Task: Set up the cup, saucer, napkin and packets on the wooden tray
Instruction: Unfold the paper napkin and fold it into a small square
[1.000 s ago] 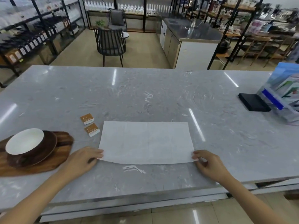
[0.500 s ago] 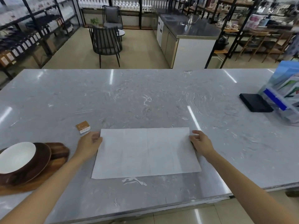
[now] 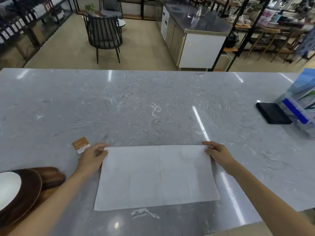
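- The napkin point(image 3: 156, 176) lay flat on the marble counter point(image 3: 153, 108) — thin, limp, probably best handled by its corners.
- The left hand point(image 3: 92, 158) and right hand point(image 3: 217, 153) each pinched a far corner.

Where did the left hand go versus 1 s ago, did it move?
Yes. The left hand went from the napkin's near left corner to its far left corner, now beside the brown packet lying on the counter.
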A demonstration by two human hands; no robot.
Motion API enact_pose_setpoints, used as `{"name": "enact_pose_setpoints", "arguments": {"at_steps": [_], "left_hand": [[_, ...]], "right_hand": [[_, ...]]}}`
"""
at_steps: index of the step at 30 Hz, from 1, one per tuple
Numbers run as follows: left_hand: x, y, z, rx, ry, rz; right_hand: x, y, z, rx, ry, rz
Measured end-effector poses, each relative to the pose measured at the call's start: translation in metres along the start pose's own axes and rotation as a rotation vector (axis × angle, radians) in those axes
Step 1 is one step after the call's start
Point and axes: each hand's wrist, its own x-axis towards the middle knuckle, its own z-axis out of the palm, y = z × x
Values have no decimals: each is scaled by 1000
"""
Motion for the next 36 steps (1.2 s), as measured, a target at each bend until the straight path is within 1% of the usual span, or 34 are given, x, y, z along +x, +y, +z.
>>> {"name": "enact_pose_setpoints", "arguments": {"at_steps": [2, 4, 7, 10, 14, 16, 18, 20, 23, 27, 29, 31, 36], "left_hand": [[4, 3, 0, 106, -18, 13], [10, 8, 0, 176, -33, 19], [19, 14, -2, 149, -47, 7], [28, 18, -6, 155, -101, 3], [38, 24, -14, 115, -150, 1], [40, 28, -18, 88, -150, 18], [38, 32, -20, -11, -136, 21], [37, 35, -20, -116, -96, 7], [37, 47, -16, -178, -18, 26], [33, 74, -32, -261, 165, 147], [27, 87, -50, -268, 215, 233], [19, 95, -64, -250, 222, 294], [-2, 112, -78, -223, 286, 370]], "right_hand": [[6, -3, -2, -63, -71, -20], [13, -7, -2, -118, -98, -44], [28, -11, -6, -178, -110, -66], [37, -10, -11, -223, -165, -71], [45, -6, -17, -94, -182, -76], [47, -2, -19, -23, -181, -105], [45, 4, -18, 58, -157, -129], [43, 5, -15, 152, -103, -145], [39, -5, -13, 239, 1, -208], [29, -36, -28, 299, 132, -359], [20, -55, -42, 279, 155, -443], [13, -72, -56, 278, 155, -504], [-6, -95, -71, 279, 170, -570]]}}
